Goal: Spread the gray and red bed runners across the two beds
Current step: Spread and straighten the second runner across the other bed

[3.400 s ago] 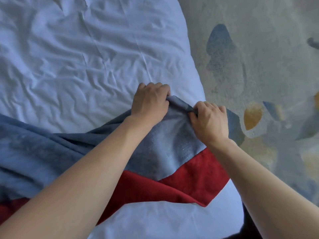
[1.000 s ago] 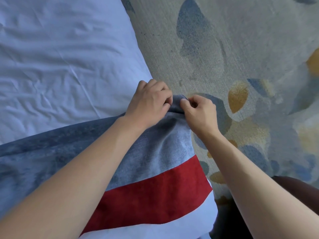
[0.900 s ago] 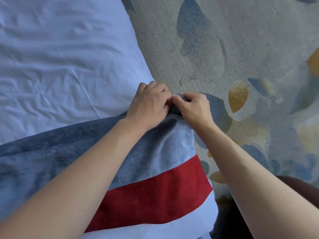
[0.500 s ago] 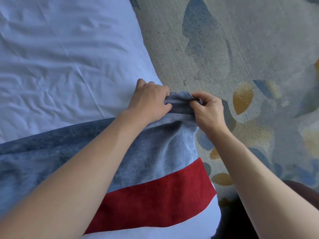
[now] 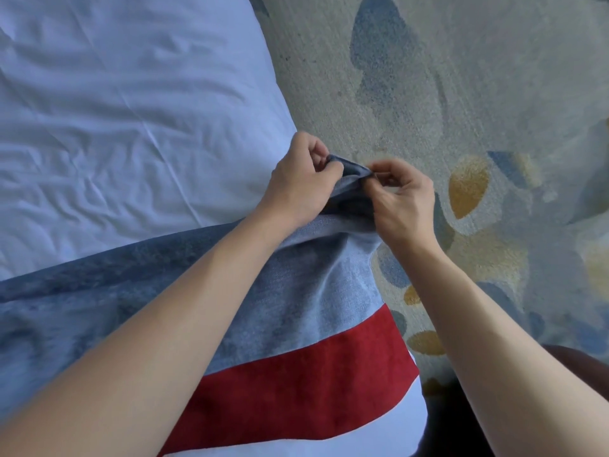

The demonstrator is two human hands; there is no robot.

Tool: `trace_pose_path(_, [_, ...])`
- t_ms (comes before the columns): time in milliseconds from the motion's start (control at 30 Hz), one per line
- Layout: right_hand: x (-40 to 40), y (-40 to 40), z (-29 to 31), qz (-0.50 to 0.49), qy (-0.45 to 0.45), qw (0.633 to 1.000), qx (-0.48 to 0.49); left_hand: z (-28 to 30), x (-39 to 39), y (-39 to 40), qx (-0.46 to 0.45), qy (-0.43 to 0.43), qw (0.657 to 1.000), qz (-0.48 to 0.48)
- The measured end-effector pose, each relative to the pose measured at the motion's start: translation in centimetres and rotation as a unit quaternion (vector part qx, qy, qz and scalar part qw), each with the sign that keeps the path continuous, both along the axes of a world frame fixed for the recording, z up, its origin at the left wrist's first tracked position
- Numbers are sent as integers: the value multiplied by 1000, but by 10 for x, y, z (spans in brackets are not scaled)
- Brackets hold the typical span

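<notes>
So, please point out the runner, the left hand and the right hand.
runner (image 5: 296,311): head view, gray band near the bed's edge.
left hand (image 5: 301,184): head view, back of the hand.
right hand (image 5: 403,201): head view, back of the hand.

I take this for a bedroom, likely a hotel room — a bed (image 5: 115,110) made with a creased white sheet fills the left, a gray and red bed runner (image 5: 296,324) crosses its near end, and patterned blue-and-gold carpet (image 5: 478,94) covers the floor at right.
</notes>
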State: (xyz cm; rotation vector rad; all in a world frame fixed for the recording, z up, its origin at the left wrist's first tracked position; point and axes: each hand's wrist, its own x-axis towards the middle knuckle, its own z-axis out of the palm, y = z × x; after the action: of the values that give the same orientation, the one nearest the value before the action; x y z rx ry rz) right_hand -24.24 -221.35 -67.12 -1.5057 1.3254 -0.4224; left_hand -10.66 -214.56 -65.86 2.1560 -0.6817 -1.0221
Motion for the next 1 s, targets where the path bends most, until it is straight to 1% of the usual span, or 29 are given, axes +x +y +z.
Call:
trace_pose_path(33, [-1, 2, -1, -4, 3, 1000, 3, 1, 1, -1, 2, -12, 1000, -4])
trace_pose_path(100, [-3, 5, -2, -4, 15, 1000, 2, 1, 6, -1, 23, -55, 997, -53])
trace_pose_path(167, [-3, 6, -1, 3, 27, 1000, -4, 3, 11, -3, 17, -132, 985, -108])
trace_pose_path(267, [6, 0, -3, 11, 38, 999, -5, 7, 16, -16, -65, -280, 940, -182])
trace_pose_path(333, [13, -6, -7, 16, 52, 998, -19, 10, 19, -29, -87, -317, 923, -198])
trace_pose_path(400, [18, -13, -9, 18, 76, 996, -33, 7, 24, -36, -62, -301, 930, -199])
trace_pose_path(467, [18, -18, -12, 13, 94, 995, -34, -1, 31, -33, 15, -270, 939, -211])
trace_pose_path(533, [17, -19, -15, 9, 111, 993, -35, -7, 39, -25, 95, -244, 937, -232])
trace_pose_path(567, [17, -18, -17, 13, 118, 992, -38, -8, 41, -22, 111, -245, 932, -242])
trace_pose_path(600, [19, -16, -18, 16, 123, 992, -37, -9, 42, -22, 113, -257, 926, -253])
trace_pose_path(667, [25, -12, -21, 14, 117, 993, -32, -9, 40, -26, 80, -301, 915, -256])
trace_pose_path(700, [28, -12, -21, 12, 113, 993, -36, -9, 39, -29, 59, -308, 918, -244])
trace_pose_path(733, [31, -14, -22, 4, 114, 993, -39, -9, 40, -31, 49, -300, 924, -232])
trace_pose_path(800, [29, -23, -24, -23, 125, 991, -33, -10, 43, -27, 71, -256, 938, -223])
trace_pose_path(867, [22, -28, -23, -22, 146, 989, -24, -10, 49, -15, 105, -232, 936, -242])
trace_pose_path(900, [20, -27, -22, -11, 162, 986, -28, -10, 51, -8, 111, -242, 932, -248])
trace_pose_path(933, [19, -24, -21, 5, 180, 982, -55, -9, 52, -3, 111, -259, 926, -251])
trace_pose_path(1000, [27, -15, -14, 67, 188, 964, -177, -7, 50, 4, 82, -279, 927, -237])
